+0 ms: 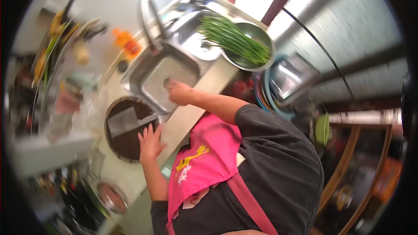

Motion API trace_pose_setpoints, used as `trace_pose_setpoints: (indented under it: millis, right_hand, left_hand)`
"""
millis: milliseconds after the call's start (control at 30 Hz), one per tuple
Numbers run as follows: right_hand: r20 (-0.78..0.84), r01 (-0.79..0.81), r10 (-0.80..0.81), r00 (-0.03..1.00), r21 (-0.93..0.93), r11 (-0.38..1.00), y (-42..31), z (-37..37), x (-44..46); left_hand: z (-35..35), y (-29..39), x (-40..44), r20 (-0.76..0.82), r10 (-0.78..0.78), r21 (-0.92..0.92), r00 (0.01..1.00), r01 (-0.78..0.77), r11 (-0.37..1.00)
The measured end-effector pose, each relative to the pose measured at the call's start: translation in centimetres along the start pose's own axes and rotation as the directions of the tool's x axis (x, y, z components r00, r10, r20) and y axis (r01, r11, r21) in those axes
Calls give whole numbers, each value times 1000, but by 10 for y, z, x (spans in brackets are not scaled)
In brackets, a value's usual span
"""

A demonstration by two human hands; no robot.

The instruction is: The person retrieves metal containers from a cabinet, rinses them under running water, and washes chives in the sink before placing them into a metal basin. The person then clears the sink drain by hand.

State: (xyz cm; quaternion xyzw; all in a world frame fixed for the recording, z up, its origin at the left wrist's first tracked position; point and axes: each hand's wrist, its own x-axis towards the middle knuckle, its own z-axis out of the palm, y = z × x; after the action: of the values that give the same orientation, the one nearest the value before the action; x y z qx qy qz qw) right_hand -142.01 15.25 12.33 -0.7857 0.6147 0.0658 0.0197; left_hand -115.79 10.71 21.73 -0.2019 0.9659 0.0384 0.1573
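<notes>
My right hand (pixel 179 92) is over the near sink basin (pixel 153 78), its fingers curled together beside a small dark round spot that may be the drain. Whatever those fingers hold, if anything, is too blurred to make out. My left hand (pixel 150 142) has its fingers spread and holds nothing. It is at the edge of a round dark cutting board (pixel 126 148), close to the handle of a cleaver (pixel 123 122) lying flat there. In the far basin (pixel 185 30) and across a metal bowl (pixel 271 45) lies a bunch of long green stalks (pixel 235 39).
A curved faucet (pixel 150 24) rises behind the basins, with an orange bottle (pixel 126 42) nearby. Stacked basins (pixel 270 89) stand right of the counter. A wooden rack (pixel 344 169) is at the lower right. Utensils (pixel 56 39) hang at the left, and a round dish (pixel 112 197) sits lower left.
</notes>
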Motion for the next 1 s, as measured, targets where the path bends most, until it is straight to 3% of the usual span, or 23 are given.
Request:
trace_pose_setpoints:
  millis: [33, 67, 167, 233, 300, 367, 433, 567, 667, 900, 1000]
  right_hand:
    - [286, -306, 152, 946, 636, 709, -10, -50, -20]
    - [72, -165, 197, 978, 845, 508, -15, -52, -40]
    - [-14, -182, 319, 948, 796, 577, -6, -50, -94]
    - [13, -388, 514, 857, 674, 629, -6, -47, -137]
    - [-43, -309, 604, 796, 829, 466, -16, -58, -180]
    - [46, -358, 696, 716, 881, 310, -32, -63, -210]
    - [119, -428, 735, 667, 869, 247, -45, -73, -238]
    - [140, -456, 832, 537, 878, 147, -57, -54, -283]
    - [111, -411, 851, 513, 902, 130, -52, -41, -300]
    - [194, -393, 828, 527, 919, 35, 14, -13, -310]
    - [98, -346, 848, 521, 933, 104, 51, -2, -312]
  left_hand:
    - [-8, 0, 1, 189, -32, -326, 981, 94, 941]
    - [-14, 2, 10, 386, -14, -580, 922, 254, 774]
    - [3, -5, 11, -36, 37, -640, 999, -52, 767]
    - [13, -17, 22, -128, 119, -531, 985, -169, 830]
    - [11, -20, 34, -141, 125, -503, 982, -180, 845]
    - [5, -18, 49, -259, 153, -482, 954, -265, 835]
    - [-8, -14, 60, -348, 159, -490, 924, -324, 809]
    - [-17, -1, 68, -365, 152, -544, 919, -342, 766]
    - [-10, 4, 67, -298, 250, -469, 921, -369, 803]
    - [-27, 16, 73, -310, 11, -579, 951, -198, 791]
    - [-16, 24, 78, -343, -56, -581, 938, -165, 797]
